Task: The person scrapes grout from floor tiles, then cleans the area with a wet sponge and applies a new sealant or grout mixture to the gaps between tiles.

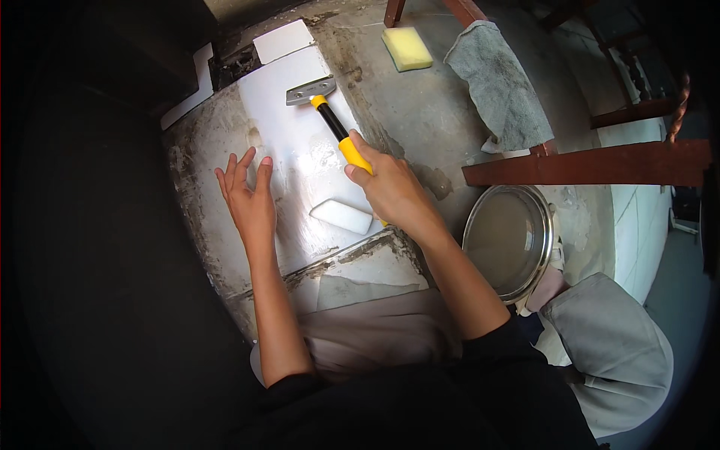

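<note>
Right hand (394, 191) curled firmly round yellow-and-black razor scraper (335, 122); left hand (253, 206) loosely spread, holding nothing.
Scraper handle in right fingers, blade head beyond fingertips, over white panel (281, 124); white sponge block (342, 216) between the hands, nearer the right; yellow-green scrub sponge (407, 49) well beyond right fingers.

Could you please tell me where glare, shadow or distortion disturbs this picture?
Head view: glare whitens the middle of the white tile; head view: the left side sinks into near-black; head view: the corners darken and the pale wall seems bent; head view: the scraper looks fairly sharp.
</note>
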A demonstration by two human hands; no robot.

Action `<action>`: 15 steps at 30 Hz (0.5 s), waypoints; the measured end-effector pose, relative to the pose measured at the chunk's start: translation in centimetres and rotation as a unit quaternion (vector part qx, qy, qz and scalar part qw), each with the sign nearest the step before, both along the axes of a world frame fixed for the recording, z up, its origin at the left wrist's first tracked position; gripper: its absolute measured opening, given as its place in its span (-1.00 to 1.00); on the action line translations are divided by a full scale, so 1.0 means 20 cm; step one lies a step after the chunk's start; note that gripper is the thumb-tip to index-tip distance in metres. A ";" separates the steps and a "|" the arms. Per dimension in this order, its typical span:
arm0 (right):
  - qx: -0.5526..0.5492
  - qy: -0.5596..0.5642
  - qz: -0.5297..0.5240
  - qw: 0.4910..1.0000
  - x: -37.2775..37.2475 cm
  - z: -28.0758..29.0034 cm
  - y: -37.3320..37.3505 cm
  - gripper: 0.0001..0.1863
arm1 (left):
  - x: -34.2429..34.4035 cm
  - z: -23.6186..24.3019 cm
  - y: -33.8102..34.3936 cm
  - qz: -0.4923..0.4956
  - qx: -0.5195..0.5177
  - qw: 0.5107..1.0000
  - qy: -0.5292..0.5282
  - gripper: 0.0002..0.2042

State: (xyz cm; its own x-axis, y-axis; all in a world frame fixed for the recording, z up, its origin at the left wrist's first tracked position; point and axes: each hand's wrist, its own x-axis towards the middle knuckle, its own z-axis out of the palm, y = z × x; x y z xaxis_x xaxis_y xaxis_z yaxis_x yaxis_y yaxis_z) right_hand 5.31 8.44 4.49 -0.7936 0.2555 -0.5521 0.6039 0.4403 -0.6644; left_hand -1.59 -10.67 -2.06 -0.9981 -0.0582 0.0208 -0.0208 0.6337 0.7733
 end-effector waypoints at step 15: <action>-0.011 0.000 -0.015 1.000 0.01 0.02 0.02 -0.38 | 0.01 0.00 0.04 -0.012 -0.001 1.000 0.006 -0.61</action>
